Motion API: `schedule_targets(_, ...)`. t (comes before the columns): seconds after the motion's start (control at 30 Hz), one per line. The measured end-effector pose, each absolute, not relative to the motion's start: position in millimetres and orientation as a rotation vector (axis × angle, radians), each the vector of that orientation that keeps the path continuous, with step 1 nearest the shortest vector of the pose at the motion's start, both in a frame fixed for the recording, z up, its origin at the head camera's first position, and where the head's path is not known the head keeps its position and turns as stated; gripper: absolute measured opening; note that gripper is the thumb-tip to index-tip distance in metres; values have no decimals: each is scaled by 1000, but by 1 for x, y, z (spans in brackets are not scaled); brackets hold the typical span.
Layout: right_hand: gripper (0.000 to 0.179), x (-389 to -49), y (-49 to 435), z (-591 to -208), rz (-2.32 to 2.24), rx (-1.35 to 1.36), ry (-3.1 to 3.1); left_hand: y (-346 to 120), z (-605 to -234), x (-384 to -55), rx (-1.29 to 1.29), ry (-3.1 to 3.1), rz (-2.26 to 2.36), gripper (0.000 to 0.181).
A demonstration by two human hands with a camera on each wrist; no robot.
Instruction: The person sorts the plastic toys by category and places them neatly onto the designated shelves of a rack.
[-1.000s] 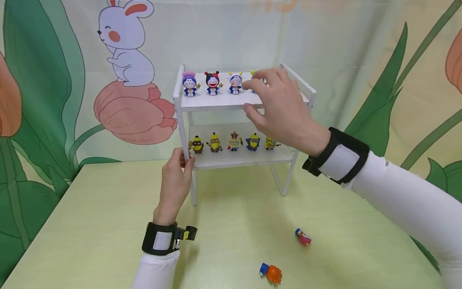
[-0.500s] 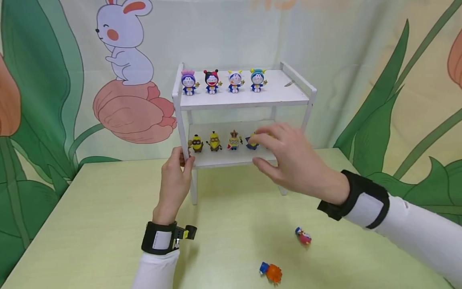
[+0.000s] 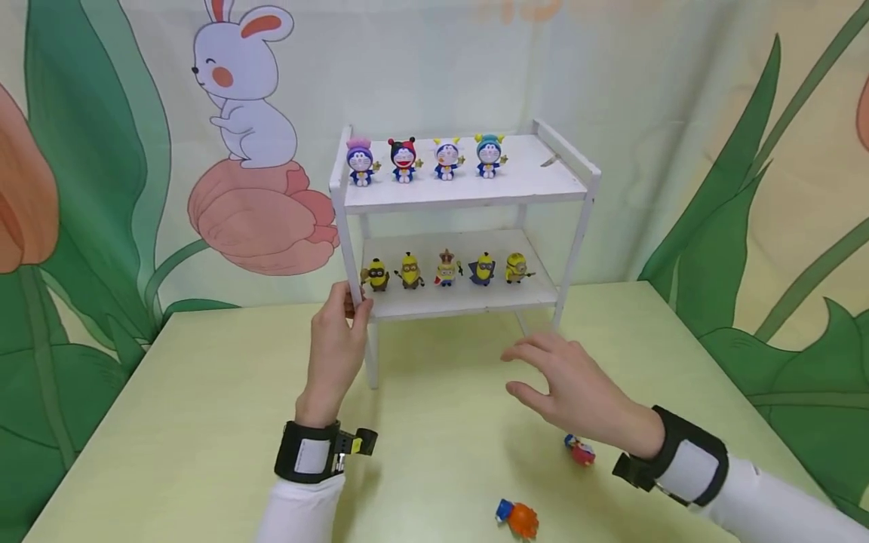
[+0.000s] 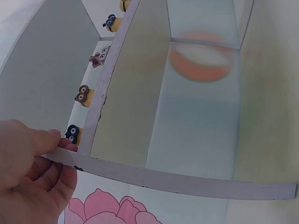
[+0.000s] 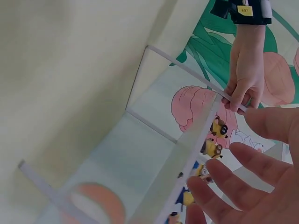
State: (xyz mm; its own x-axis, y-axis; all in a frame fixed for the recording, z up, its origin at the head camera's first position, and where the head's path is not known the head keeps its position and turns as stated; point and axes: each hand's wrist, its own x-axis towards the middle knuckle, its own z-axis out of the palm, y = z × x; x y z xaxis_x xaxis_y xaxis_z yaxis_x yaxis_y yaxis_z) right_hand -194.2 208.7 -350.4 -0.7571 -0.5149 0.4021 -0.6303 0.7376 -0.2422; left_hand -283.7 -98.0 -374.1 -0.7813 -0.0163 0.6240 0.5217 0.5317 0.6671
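My left hand [image 3: 333, 353] grips the front left post of a white two-tier shelf [image 3: 468, 200], beside the lower board. In the left wrist view, the thumb and curled fingers of that hand [image 4: 28, 163] wrap the post [image 4: 154, 179]. My right hand [image 3: 577, 388] hovers over the table in front of the shelf's right side, holding nothing, thumb and fingers apart. Several blue-and-white cat figurines with coloured hats [image 3: 446, 160] stand in a row on the top board. A row of yellow minion figurines [image 3: 409, 271] fills the lower board.
Two small figurines lie on the pale green table [image 3: 224, 422]: a blue-and-orange one [image 3: 523, 520] near the front edge of view, and a blue-and-red one [image 3: 581, 452] just below my right hand. Behind the shelf hangs a backdrop [image 3: 434, 68] printed with a rabbit and plants.
My right hand has come down from the top board, past the lower board, to above the table, uncovering the figurines. My left hand has kept its hold on the post.
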Motion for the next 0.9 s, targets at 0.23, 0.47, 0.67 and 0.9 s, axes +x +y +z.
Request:
schedule_targets(0.23, 30, -180, 221, -388, 653, 876, -2676, -98, -376, -284, -400, -2206, -1206, 18)
schedule_targets(0.47, 34, -175, 231, -414, 877, 909, -2829, -99, -373, -283, -400, -2203, -1193, 19)
schedule_targets(0.67, 51, -170, 229, -431, 1078, 1038, -3036, -100, -372, -282, -388, -2199, -1186, 18)
schedule_targets(0.9, 47, -162, 224, -442, 1144, 1025, -3231, -99, -375, -283, -394, -2207, -1193, 19)
